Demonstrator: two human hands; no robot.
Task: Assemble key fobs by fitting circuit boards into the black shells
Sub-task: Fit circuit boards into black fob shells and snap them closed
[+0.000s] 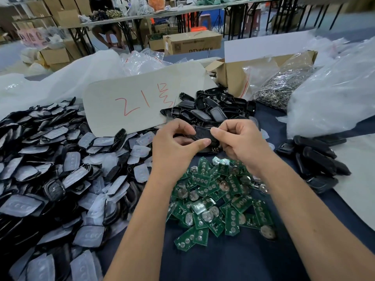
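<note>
Green circuit boards with round silver coin cells (215, 201) lie heaped on the dark blue cloth (223, 260) below my wrists. Above them, my left hand (174, 145) and right hand (241, 140) pinch one black plastic fob shell (204, 134) between thumbs and fingertips, before the pile of empty black shells (213, 108).

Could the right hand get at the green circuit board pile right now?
Probably not yet: the right hand is pinching the black shell with the left hand. The circuit boards lie uncovered just below.
</note>
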